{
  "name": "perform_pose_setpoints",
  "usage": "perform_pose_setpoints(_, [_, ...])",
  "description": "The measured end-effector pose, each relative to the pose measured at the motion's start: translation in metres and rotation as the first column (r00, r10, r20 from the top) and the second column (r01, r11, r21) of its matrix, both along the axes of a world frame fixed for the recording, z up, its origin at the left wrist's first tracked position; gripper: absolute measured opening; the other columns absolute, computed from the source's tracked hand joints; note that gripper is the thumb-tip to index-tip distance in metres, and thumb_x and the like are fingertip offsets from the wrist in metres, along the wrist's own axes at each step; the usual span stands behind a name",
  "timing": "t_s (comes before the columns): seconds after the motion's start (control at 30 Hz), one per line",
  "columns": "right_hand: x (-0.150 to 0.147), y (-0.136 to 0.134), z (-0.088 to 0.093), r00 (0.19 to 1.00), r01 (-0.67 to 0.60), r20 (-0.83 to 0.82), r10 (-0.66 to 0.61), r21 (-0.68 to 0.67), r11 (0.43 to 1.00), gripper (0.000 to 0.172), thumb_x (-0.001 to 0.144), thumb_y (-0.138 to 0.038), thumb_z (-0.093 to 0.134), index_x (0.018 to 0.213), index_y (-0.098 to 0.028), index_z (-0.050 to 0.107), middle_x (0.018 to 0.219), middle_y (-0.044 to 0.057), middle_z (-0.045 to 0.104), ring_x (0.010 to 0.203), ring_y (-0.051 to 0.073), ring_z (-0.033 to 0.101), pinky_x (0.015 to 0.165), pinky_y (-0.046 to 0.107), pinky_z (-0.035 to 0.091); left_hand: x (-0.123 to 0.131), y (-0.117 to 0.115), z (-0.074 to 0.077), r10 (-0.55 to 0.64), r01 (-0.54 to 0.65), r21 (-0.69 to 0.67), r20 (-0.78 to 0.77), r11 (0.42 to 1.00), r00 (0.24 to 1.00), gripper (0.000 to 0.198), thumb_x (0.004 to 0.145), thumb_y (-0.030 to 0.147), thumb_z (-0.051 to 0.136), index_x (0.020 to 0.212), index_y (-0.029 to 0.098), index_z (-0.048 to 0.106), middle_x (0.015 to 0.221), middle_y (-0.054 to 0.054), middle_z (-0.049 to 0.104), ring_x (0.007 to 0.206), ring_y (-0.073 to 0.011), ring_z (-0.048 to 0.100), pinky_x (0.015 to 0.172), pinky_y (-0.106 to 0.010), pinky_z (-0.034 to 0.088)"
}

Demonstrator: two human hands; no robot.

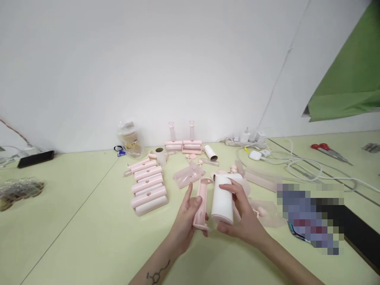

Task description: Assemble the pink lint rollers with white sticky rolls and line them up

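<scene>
A row of pink rollers (150, 194) lies on the table (89, 233) at left. The left hand (187, 217) is clamped on an open pink holder (202, 202), hollow side showing. Just beside it, apart, the right hand (246, 215) grips a white roll (222, 201) between thumb and fingers. Keeping both parallel, with light pressure, should serve well; the roll's far end is hard to make out.

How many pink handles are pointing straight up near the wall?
2. The left handle points up near the wall; the right handle stands beside it, with a gap between them. Neither is behind the hands, and no others seem hidden there.
</scene>
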State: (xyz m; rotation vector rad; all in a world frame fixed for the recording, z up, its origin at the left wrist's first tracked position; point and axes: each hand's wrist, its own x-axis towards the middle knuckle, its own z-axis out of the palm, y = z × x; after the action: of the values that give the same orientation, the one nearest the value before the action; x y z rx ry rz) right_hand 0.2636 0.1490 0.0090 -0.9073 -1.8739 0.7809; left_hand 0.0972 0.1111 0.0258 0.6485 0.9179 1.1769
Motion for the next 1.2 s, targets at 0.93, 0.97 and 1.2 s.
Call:
perform_pose_setpoints(0.93, [-0.015, -0.014, -0.007, 0.956, -0.172, 0.280, 0.089, 0.291, 0.941, 0.087, 0.050, -0.046, 0.082, 0.120, -0.031, 0.031, 0.142, 0.013, 0.009, 0.131, 0.041, 0.020, 0.084, 0.050, 0.048, 0.001, -0.013, -0.006, -0.104, 0.110, -0.022, 0.181, 0.994, 0.978, 0.049, 0.073, 0.031, 0.069, 0.111, 0.020, 0.040, 0.094, -0.007, 0.061, 0.068, -0.0184, 0.065, 0.059, -0.030, 0.052])
perform_pose_setpoints(0.97, [-0.015, -0.014, -0.007, 0.960, -0.155, 0.272, 0.062, 0.334, 0.930, 0.087, 0.050, -0.046, 0.082, 0.120, -0.031, 0.031, 0.141, 0.013, 0.011, 0.130, 0.041, 0.021, 0.085, 0.051, 0.047, 0.001, -0.013, -0.006, -0.090, 0.092, -0.004, 0.179, 0.996, 0.980, 0.048, 0.074, 0.030, 0.068, 0.112, 0.022, 0.039, 0.096, -0.007, 0.061, 0.070, -0.0180, 0.065, 0.059, -0.029, 0.052])
perform_pose_setpoints(1.2, [-0.012, -0.013, -0.007, 0.959, -0.191, 0.256, 0.124, 0.259, 0.947, 0.090, 0.052, -0.046, 0.081, 0.124, -0.032, 0.030, 0.143, 0.013, 0.007, 0.130, 0.040, 0.023, 0.083, 0.047, 0.050, 0.000, -0.015, -0.005, -0.151, 0.142, 0.064, 0.159, 0.988, 0.976, 0.059, 0.072, 0.026, 0.070, 0.120, 0.029, 0.037, 0.103, -0.006, 0.062, 0.084, -0.0241, 0.066, 0.062, -0.032, 0.054])
